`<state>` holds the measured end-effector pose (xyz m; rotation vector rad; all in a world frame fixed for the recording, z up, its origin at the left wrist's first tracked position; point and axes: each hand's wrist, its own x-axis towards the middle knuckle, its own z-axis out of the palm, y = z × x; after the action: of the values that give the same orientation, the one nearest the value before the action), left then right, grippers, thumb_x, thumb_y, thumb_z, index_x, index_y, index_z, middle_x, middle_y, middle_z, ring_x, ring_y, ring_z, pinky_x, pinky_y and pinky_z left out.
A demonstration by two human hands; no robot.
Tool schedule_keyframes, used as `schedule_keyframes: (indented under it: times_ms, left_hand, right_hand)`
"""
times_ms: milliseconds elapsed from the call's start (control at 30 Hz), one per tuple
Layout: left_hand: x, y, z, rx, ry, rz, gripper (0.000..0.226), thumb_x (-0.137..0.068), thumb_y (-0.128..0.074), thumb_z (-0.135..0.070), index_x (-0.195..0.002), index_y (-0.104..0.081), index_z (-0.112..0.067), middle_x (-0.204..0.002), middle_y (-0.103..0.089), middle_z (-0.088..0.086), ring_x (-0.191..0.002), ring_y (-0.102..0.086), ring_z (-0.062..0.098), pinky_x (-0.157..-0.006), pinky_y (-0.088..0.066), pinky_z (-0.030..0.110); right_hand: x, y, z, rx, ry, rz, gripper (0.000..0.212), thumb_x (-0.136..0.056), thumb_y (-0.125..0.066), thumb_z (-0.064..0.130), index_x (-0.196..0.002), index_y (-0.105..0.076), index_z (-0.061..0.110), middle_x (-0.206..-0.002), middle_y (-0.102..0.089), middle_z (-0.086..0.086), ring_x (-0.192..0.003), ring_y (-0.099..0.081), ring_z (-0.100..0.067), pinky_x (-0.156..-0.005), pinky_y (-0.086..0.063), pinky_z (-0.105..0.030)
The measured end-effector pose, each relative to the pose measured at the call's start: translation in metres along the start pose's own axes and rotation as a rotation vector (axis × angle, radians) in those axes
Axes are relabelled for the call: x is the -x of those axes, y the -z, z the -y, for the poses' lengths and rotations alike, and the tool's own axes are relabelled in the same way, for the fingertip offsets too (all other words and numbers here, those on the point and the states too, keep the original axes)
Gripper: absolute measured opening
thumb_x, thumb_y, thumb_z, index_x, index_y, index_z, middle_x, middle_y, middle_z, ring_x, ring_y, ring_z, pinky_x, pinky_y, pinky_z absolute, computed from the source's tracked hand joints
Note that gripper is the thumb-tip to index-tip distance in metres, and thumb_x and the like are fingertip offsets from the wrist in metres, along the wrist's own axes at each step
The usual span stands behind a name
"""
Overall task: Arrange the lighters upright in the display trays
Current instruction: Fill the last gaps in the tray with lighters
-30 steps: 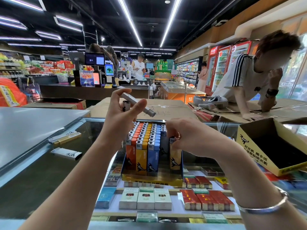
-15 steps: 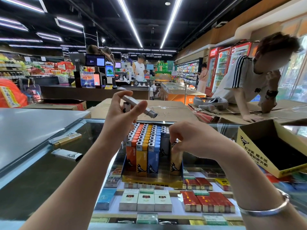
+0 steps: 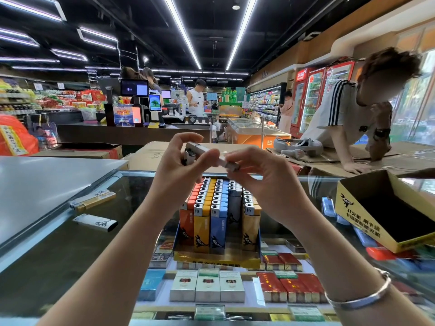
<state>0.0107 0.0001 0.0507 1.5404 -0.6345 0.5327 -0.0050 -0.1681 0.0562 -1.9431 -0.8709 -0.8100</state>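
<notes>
Just below both hands, on the glass surface [image 3: 58, 243], stands the display tray [image 3: 216, 261], its yellow front lip printed with characters too blurred to read. Rows of lighters [image 3: 211, 208] stand upright inside it: orange, yellow, blue, a grey one, then a tan row under the right wrist, each with a small dark animal logo low on the body and vertical lettering too small to make out. Between the grey and tan rows sits a gap.

Above the tray, the left hand [image 3: 179, 165] pinches a silver lighter [image 3: 209, 155] lying sideways between thumb and fingers, with a second lighter [image 3: 189, 157] tucked upright in the same grip, mostly hidden by the fingers. The right hand [image 3: 261, 175] closes its fingertips on the far end of the silver one, so both hands hold it at once.

Well off to the right of the right hand, an open yellow box [image 3: 367, 217] shows a black animal emblem and Chinese characters on its side; its inside is dark and its contents cannot be told. Left of the left forearm, two loose lighters lie flat, a gold lighter [image 3: 94, 200] and a white lighter [image 3: 95, 222], each with a dark mark. Under the glass, cigarette packs [image 3: 207, 287] sit in rows, labels unreadable.
</notes>
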Motion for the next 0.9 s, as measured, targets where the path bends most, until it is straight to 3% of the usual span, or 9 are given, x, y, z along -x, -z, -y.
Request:
schedule_keyframes:
  times_ms: [133,300,433,533,633,800,900]
  left_hand:
    - [0.001,0.0,0.002,-0.008,0.002,0.007,0.042,-0.072,-0.06,-0.041,-0.109,-0.045,-0.027,-0.054,-0.06,0.001,-0.04,-0.047,0.001,-0.04,-0.035,0.011]
    - [-0.006,0.007,0.006,-0.035,0.021,-0.181,0.018,-0.094,-0.042,-0.033,-0.087,-0.048,-0.017,-0.054,-0.055,-0.001,-0.045,-0.051,0.004,-0.046,-0.041,0.011]
    - [-0.008,0.01,0.009,-0.031,0.041,-0.243,0.027,-0.097,-0.034,-0.019,-0.073,-0.045,-0.013,-0.048,-0.054,-0.001,-0.044,-0.049,0.008,-0.047,-0.041,0.012]
    - [-0.008,0.011,0.01,0.022,0.093,-0.206,0.025,-0.097,-0.035,-0.02,-0.075,-0.045,-0.013,-0.05,-0.056,-0.001,-0.044,-0.051,0.007,-0.044,-0.042,0.014]
    - [-0.007,0.012,0.013,0.068,0.186,-0.17,0.018,-0.097,-0.039,-0.021,-0.085,-0.048,-0.012,-0.056,-0.063,-0.001,-0.047,-0.057,0.007,-0.042,-0.043,0.015]
    - [-0.009,0.013,0.017,0.149,0.385,-0.165,0.013,-0.096,-0.045,-0.025,-0.091,-0.053,-0.016,-0.077,-0.071,0.007,-0.069,-0.068,0.015,-0.058,-0.054,0.023]
    - [-0.009,0.013,0.019,0.114,0.429,-0.188,0.012,-0.094,-0.05,-0.028,-0.093,-0.056,-0.017,-0.085,-0.071,0.008,-0.075,-0.069,0.018,-0.053,-0.052,0.021]
  right_hand:
    - [-0.003,0.007,-0.001,-0.141,-0.076,-0.173,0.024,-0.085,-0.061,0.001,-0.092,-0.061,0.024,-0.084,-0.066,0.003,-0.073,-0.067,-0.005,-0.068,-0.053,-0.016]
    - [-0.003,0.012,-0.01,-0.151,-0.179,-0.344,0.021,-0.093,-0.05,0.005,-0.105,-0.061,0.019,-0.082,-0.06,0.005,-0.064,-0.056,-0.007,-0.058,-0.052,-0.024]
    - [-0.004,0.006,-0.021,-0.06,-0.214,-0.277,0.026,-0.094,-0.05,0.004,-0.117,-0.061,0.008,-0.092,-0.057,0.006,-0.078,-0.051,-0.002,-0.071,-0.043,-0.018]
    - [-0.003,0.001,-0.023,0.026,-0.179,-0.229,0.025,-0.092,-0.054,0.004,-0.115,-0.061,0.01,-0.084,-0.054,0.017,-0.065,-0.052,0.01,-0.06,-0.039,-0.007]
    - [-0.001,-0.002,-0.024,0.104,-0.131,-0.198,0.02,-0.09,-0.057,0.003,-0.108,-0.063,0.009,-0.083,-0.053,0.022,-0.072,-0.051,0.018,-0.064,-0.038,-0.001]
    - [0.001,-0.004,-0.028,0.168,-0.12,-0.048,0.02,-0.086,-0.06,-0.001,-0.103,-0.067,0.007,-0.086,-0.055,0.019,-0.076,-0.053,0.014,-0.07,-0.04,-0.002]
    - [0.003,-0.007,-0.03,0.191,-0.157,0.084,0.02,-0.084,-0.064,0.0,-0.102,-0.069,0.007,-0.089,-0.064,0.006,-0.077,-0.056,0.006,-0.073,-0.046,-0.006]
